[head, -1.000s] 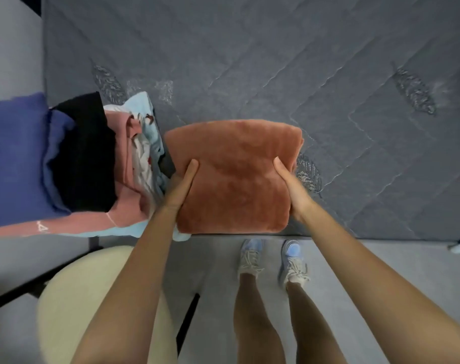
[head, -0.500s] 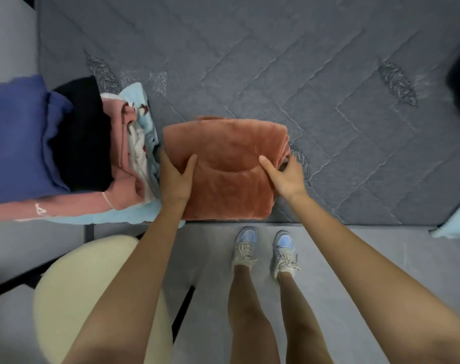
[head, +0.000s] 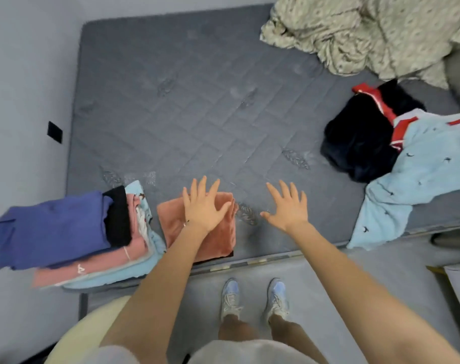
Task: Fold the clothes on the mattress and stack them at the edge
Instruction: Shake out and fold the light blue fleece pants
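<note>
A folded rust-orange garment (head: 218, 237) lies on the grey mattress (head: 210, 114) near its front edge. My left hand (head: 204, 206) is spread flat over the garment's far part, fingers straight. My right hand (head: 289, 206) hovers open over bare mattress just to the right of it, holding nothing. To the left sits a stack of folded clothes (head: 66, 232): blue on top, then black, pink and light blue layers. Unfolded clothes lie at the right: a dark navy and red garment (head: 360, 137) and a light blue patterned piece (head: 420, 179) that hangs over the edge.
A crumpled beige floral blanket (head: 354, 32) covers the far right corner. A cream round stool (head: 97, 327) stands on the floor below the stack. My feet in pale sneakers (head: 255, 298) stand by the mattress's front edge. A grey wall runs along the left.
Both hands have let go of the orange garment's sides and opened. The right hand moved off to the right. The view has lifted, so the far mattress and unfolded clothes now show.
</note>
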A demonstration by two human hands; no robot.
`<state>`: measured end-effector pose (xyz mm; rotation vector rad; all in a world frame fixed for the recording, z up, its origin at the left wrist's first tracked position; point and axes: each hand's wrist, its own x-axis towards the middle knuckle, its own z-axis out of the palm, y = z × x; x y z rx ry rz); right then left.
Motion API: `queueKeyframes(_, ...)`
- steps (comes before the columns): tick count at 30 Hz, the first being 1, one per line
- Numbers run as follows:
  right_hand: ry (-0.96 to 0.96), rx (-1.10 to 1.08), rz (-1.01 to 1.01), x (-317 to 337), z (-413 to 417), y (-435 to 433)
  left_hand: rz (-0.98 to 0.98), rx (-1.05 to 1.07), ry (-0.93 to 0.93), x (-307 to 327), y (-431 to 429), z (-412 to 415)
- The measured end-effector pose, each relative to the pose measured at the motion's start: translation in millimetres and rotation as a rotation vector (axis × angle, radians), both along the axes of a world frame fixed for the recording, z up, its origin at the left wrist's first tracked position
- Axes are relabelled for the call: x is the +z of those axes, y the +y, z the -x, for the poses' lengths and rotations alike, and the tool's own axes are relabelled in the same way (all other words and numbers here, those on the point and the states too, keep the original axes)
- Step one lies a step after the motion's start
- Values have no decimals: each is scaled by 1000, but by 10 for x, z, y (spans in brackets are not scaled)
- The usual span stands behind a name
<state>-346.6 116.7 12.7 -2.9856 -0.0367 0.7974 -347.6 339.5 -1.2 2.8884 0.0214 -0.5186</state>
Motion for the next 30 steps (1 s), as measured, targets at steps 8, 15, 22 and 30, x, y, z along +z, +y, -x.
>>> queueKeyframes(8,-100,-141,-4,575,-75,-1030,-149,-149,-15,620,-752,-423)
queueKeyframes(15,-186,-177,27,839,-178,-2462,-171,-253,-98,994,-2308,-759)
queueKeyframes(22,-196,-193,45,1054,-94,-3746,-92,-291,-150,1162,-3809,-746)
queueKeyframes(30,-214,-258,50,1116,-267,-4608,-120,-312,-120,1230,-4554,-976)
